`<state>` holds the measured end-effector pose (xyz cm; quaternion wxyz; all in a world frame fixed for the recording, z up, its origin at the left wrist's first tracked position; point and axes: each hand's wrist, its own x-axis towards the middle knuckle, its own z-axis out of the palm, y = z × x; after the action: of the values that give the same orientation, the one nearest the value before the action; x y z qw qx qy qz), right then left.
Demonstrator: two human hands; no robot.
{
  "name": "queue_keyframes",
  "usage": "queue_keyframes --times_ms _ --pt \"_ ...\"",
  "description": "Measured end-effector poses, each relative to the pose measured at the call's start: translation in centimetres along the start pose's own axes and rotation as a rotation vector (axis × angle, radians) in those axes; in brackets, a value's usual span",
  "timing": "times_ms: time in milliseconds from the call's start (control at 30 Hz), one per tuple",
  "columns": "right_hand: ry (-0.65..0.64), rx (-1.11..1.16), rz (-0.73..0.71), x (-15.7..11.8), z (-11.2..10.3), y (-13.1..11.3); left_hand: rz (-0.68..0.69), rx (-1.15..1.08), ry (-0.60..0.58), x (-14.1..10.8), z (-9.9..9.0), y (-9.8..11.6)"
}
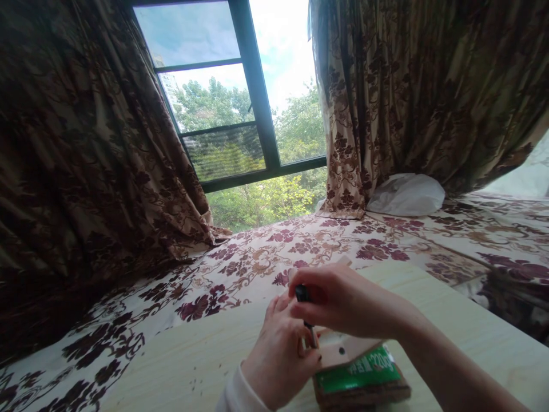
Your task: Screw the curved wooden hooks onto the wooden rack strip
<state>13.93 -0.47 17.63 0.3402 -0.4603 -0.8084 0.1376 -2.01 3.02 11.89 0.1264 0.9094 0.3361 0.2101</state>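
Note:
My right hand (338, 294) is closed around the black handle of a screwdriver (302, 293). The metal shaft points down to a pale wooden piece (332, 349) with a dark round spot on its face. Beside the shaft's lower end, my left hand (281, 352) grips the wood, its thumb and fingers close to the tip. Under the wood lies a green and brown packet (355, 375) printed with "220g". The tip's contact point is hidden by the left fingers. Behind the right hand, a pale end (344, 261) pokes out, mostly covered.
A light wood-grain board (171, 366) bears the work, with small dark specks (197, 383) at its left. Around it spreads a floral cloth (257, 260). A white plastic bag (407, 194) sits at the back right, by patterned curtains (347, 114) and a window (268, 114).

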Motion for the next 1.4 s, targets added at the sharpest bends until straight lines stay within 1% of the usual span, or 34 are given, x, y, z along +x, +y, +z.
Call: queue_keyframes --times_ms 67,100,267,433,633,800,1000,1167,1233,1300,1400 --pt "-0.025 0.019 -0.044 -0.03 0.04 -0.08 -0.011 0.002 -0.003 -0.01 0.10 -0.04" --pt "-0.022 0.013 -0.043 -0.01 0.06 -0.10 -0.017 0.001 -0.005 0.00 0.14 -0.07" --pt "0.026 -0.013 0.019 0.06 0.00 -0.08 -0.028 -0.013 -0.009 0.06 0.30 -0.17" --pt "-0.031 0.048 -0.035 -0.13 -0.06 0.00 -0.016 -0.029 0.007 -0.08 0.29 -0.20" --pt "0.045 -0.017 0.032 -0.10 -0.19 0.07 -0.002 0.002 0.013 0.01 0.05 -0.08" --pt "-0.019 0.023 -0.039 -0.18 -0.25 -0.10 -0.005 0.012 0.021 0.00 0.12 -0.04" --pt "0.053 -0.082 0.047 0.13 -0.36 -0.03 0.002 0.016 -0.002 -0.02 0.20 -0.16" --pt "-0.048 0.037 -0.042 -0.11 -0.47 -0.09 -0.003 0.010 0.001 0.03 0.30 -0.14" --pt "-0.037 0.031 -0.011 -0.16 -0.46 -0.01 -0.008 0.008 -0.003 0.02 0.29 -0.12" --pt "0.002 0.007 0.024 -0.13 -0.48 0.13 -0.010 0.004 -0.006 0.01 0.23 -0.09" --pt "-0.003 0.032 0.012 -0.05 -0.63 0.37 -0.002 -0.003 -0.007 0.02 0.14 -0.05"
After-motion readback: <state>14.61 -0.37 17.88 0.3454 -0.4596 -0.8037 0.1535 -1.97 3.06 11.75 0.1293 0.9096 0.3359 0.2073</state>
